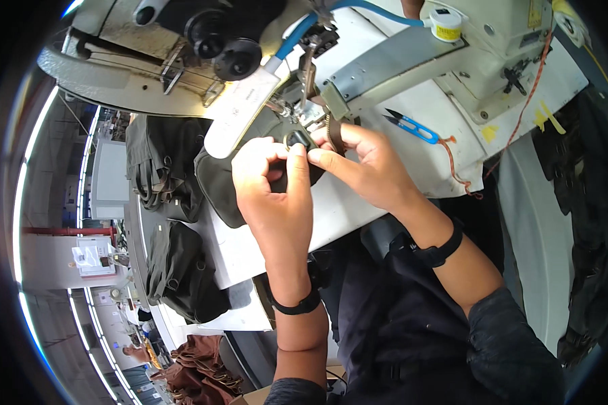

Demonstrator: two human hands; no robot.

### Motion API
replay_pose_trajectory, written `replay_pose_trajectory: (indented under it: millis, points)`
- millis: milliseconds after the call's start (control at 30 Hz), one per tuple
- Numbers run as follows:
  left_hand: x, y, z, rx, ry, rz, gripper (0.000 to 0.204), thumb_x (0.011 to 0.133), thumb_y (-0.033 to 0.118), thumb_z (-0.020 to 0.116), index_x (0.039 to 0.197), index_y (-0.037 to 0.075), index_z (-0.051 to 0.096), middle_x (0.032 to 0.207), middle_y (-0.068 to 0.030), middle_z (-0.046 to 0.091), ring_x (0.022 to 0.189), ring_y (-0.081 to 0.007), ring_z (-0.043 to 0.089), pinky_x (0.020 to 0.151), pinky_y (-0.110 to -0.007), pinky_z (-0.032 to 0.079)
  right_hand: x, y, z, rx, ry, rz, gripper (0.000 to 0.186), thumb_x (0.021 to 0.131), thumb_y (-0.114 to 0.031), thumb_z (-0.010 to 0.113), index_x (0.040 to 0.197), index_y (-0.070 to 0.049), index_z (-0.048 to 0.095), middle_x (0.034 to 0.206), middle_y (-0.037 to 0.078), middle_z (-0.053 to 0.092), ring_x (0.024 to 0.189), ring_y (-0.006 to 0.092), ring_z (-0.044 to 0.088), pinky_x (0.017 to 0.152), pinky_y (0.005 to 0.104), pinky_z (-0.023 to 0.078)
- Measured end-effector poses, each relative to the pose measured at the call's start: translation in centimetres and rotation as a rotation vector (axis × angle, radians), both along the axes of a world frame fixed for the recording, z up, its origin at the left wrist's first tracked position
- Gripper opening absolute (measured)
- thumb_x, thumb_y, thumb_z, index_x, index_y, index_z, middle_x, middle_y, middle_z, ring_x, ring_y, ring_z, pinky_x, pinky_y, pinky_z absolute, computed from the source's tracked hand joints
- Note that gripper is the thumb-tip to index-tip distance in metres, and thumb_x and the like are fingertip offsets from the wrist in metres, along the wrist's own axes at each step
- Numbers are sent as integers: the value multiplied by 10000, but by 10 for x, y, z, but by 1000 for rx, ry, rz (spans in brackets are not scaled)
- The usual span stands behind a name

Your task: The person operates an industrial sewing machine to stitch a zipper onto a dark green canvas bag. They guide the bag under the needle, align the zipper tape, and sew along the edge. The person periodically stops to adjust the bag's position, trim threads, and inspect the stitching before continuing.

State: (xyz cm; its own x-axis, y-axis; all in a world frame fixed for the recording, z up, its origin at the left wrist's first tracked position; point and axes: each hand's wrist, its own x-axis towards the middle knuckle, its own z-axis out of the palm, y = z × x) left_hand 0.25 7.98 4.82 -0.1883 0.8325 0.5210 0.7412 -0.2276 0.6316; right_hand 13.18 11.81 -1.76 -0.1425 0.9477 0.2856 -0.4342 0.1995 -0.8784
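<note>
Close to the needle area of a sewing machine [304, 101], my left hand [271, 177] is closed, thumb and forefinger pinching a small dark tab [300, 138] with a brass-coloured ring at its edge. My right hand [370, 169] is closed beside it; its thumb tip meets the same tab, and its fingers curl round a dark strip with a toothed, zipper-like edge [333, 131]. Both pieces seem joined to a dark olive fabric bag [216, 182], which lies on the white table partly under my left hand. The fingers hide where the pieces join.
Blue-handled thread snips [415, 128] with an orange cord lie right of my right hand. A small white tub [446, 25] sits on the machine bed. Dark bags [165, 165] are piled at the left, brown fabric [199, 368] below. A white machine-mounted lamp [240, 118] hangs near my left hand.
</note>
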Motion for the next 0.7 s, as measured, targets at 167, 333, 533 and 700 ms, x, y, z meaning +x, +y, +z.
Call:
replay_pose_trajectory:
  millis: [167, 333, 533, 700]
  points:
    - [12, -5, 12, -72, -19, 133, 125, 943, 113, 760, 952, 2, 704, 944, -94, 674, 824, -183, 648, 749, -305, 520, -9, -2, -1, -52, 63, 12, 161, 957, -133, 743, 1035, 8, 725, 856, -67, 640, 776, 24, 507, 694, 223, 446]
    - [9, -3, 14, -168, -307, 120, 91, 978, 53, 729, 993, -36, 737, 841, 14, 671, 733, -39, 567, 674, -203, 454, -2, -5, 1, -183, 52, 110, 186, 1005, -117, 712, 1128, 19, 745, 993, -28, 690, 901, 35, 591, 808, 225, 490]
    - [11, 2, 14, -104, -441, 11, 81, 980, 30, 720, 1026, -33, 743, 865, 38, 663, 745, -5, 519, 663, -169, 398, -7, -5, -5, -385, 266, 196, 184, 1014, -135, 694, 1069, 30, 753, 987, -12, 717, 921, 38, 619, 828, 219, 490]
    - [8, -5, 20, -224, -282, 87, 161, 1004, 125, 724, 1031, -28, 764, 910, -17, 715, 849, -72, 638, 821, -224, 530, -11, -3, -6, -404, 259, 183, 180, 1005, -127, 693, 1062, 30, 757, 993, -2, 728, 921, 44, 631, 828, 227, 495]
